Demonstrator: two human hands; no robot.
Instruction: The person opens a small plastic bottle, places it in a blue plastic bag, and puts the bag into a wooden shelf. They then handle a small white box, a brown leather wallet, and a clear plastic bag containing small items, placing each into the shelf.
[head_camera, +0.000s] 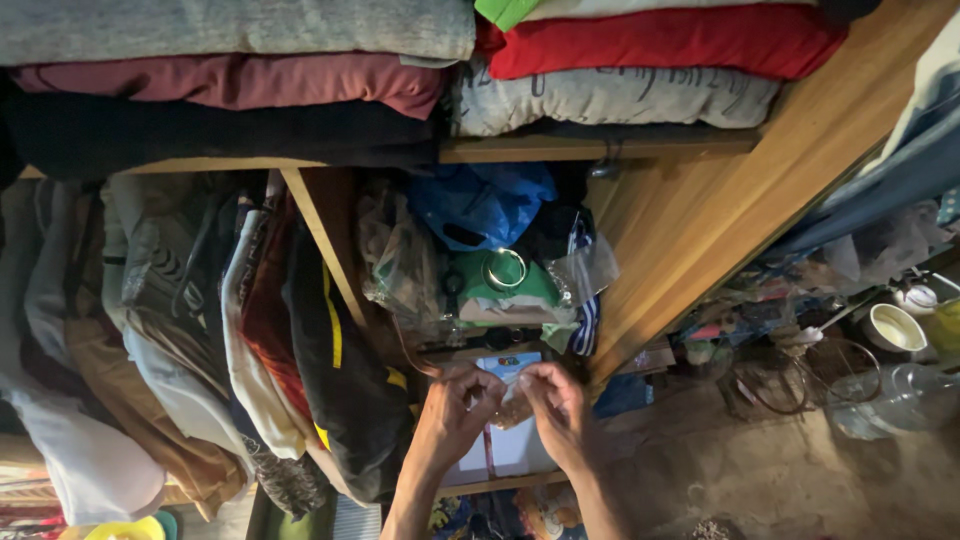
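Colours of a crowded wooden wardrobe

Just above the left hand (455, 410) and right hand (557, 412) lie a green cloth (500, 285) and a blue plastic bag (480, 205). Far above them sit a red folded garment (660, 40), a maroon one (230, 80), a grey one (230, 28) and a pale grey lettered one (610, 100). Left of the hands hangs a black garment with yellow stripes (340, 360). The wood panel (700, 200) to the right is warm orange-brown.

A small, crumpled clear plastic bag (513, 405), contents unclear, is pinched between both hands' fingertips before the wooden shelf.
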